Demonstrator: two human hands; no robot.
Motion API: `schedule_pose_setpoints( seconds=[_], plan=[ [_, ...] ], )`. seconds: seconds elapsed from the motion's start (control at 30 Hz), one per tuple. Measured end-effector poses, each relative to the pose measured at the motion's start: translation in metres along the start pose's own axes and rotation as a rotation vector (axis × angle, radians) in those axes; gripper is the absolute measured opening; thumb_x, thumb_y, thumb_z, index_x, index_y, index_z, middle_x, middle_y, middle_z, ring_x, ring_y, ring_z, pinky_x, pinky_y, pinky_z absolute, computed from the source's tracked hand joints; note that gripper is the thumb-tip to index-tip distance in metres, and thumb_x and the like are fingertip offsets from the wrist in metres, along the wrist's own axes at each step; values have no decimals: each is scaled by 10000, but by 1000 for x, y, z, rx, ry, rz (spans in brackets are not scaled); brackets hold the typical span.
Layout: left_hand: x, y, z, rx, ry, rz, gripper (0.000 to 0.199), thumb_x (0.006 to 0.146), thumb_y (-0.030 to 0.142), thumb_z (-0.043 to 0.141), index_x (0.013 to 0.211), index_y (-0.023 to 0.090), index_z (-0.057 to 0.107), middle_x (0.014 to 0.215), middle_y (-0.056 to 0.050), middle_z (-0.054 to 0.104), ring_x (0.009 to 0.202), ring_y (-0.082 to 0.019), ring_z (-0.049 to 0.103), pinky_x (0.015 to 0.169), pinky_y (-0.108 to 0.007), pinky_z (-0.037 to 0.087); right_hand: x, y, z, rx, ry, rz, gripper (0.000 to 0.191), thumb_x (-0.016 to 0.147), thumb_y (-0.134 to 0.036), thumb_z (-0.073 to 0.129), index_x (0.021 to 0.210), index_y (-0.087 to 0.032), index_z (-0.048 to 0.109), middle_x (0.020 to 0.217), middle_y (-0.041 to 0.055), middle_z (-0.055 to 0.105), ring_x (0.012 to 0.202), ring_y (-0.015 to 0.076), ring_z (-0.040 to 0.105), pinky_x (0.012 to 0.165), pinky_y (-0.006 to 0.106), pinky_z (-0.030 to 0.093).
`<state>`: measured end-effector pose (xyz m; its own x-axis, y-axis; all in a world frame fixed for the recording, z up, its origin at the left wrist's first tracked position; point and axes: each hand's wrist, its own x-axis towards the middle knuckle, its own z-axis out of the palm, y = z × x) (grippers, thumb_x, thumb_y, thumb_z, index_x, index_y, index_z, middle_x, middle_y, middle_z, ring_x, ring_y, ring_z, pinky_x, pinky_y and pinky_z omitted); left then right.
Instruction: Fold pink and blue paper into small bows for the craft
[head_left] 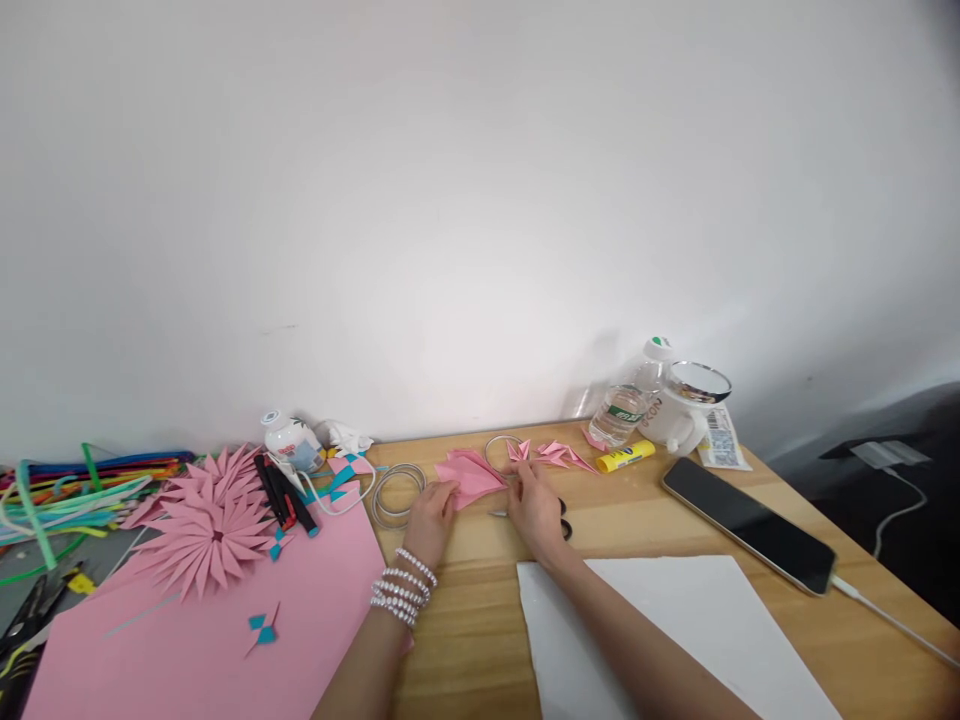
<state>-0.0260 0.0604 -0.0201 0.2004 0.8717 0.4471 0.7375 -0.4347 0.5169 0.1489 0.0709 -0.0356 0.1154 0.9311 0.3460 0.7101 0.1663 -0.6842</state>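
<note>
A folded piece of pink paper (469, 474) spans the gap between my hands at the back of the wooden table. My left hand (433, 510), with bead bracelets (405, 585) on its wrist, has its fingers closed on the paper's lower left edge. At the opposite end, my right hand (534, 505) pinches the paper's narrow right tip; its fingertips are partly hidden. Black-handled scissors (566, 526) lie partly beneath my right hand. Just behind it are small folded pink paper pieces (559, 455), and metal rings (399, 496) rest beside my left hand.
Left: a pink sheet (322, 620) bears spiky pink paper flowers (217, 535) and markers (285, 495); colourful pipe cleaners (90, 505) lie beyond. Right: a glue stick (626, 457), water bottle (630, 400), white mug (679, 420) and phone (750, 523). A white sheet (675, 610) lies under my right forearm.
</note>
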Motion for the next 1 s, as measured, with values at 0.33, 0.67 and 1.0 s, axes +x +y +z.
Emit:
schedule_pose_setpoints(
  seconds=[0.33,0.67,1.0],
  plan=[
    [3,17,-12,-45,287,49,196,777,76,438,772,166,612,843,-87,609,860,-183,569,779,-356,474,10,-3,-11,184,122,30,186,798,-240,375,855,-161,534,854,77,560,695,177,525,600,270,400],
    [10,31,-22,-55,495,234,198,741,16,465,769,158,601,824,-59,591,893,-180,574,768,-364,490,5,-20,-7,552,-80,388,481,782,-551,341,545,-189,550,536,56,593,521,218,544,503,300,366],
    [7,54,-28,-222,201,276,253,735,22,422,754,173,624,814,-63,624,889,-178,572,806,-366,465,0,-32,-24,922,-243,255,395,670,-516,559,767,-136,605,621,17,599,555,150,530,492,242,390]
  ],
)
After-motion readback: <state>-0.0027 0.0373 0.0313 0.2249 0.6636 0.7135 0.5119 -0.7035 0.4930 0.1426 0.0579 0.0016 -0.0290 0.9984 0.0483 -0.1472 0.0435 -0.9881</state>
